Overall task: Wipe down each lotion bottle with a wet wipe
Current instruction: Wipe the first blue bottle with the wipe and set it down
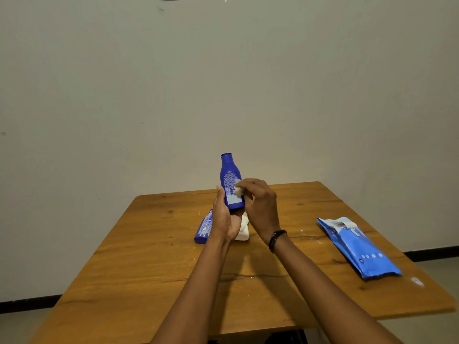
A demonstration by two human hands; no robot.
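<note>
Left hand (224, 217) first on my feed: it holds the base of a blue bottle (229, 175), with the palm cupped under it and the fingers running up its left side. I see the bottle lifted clear of the counter (149, 269). It stands upright with a slight lean, its cap (226, 156) on top and its printed label (231, 187) turned toward me.

Right hand (258, 204) comes in from the other side. Its fingertips pinch a crumpled white wipe (238, 191) and press it against the right edge of the label, about halfway up the bottle. A black wristband (275, 238) sits on that wrist. Both forearms reach in from the bottom of my view.

Just below the hands, a second blue bottle (203, 228) lies on its side on the counter, narrow end pointing away from me, with its right part hidden by the left hand. Right beside it lies a white object (243, 229), mostly covered by the two hands. I cannot tell from here what it is.

Well apart to the right, a blue pack (357, 247) lies flat near the counter's right edge, the flap at its far end peeled back. The counter is brown wood with dark knots and a few white specks on it. Behind it stands a pale wall (223, 83) with a dark strip along its foot.
</note>
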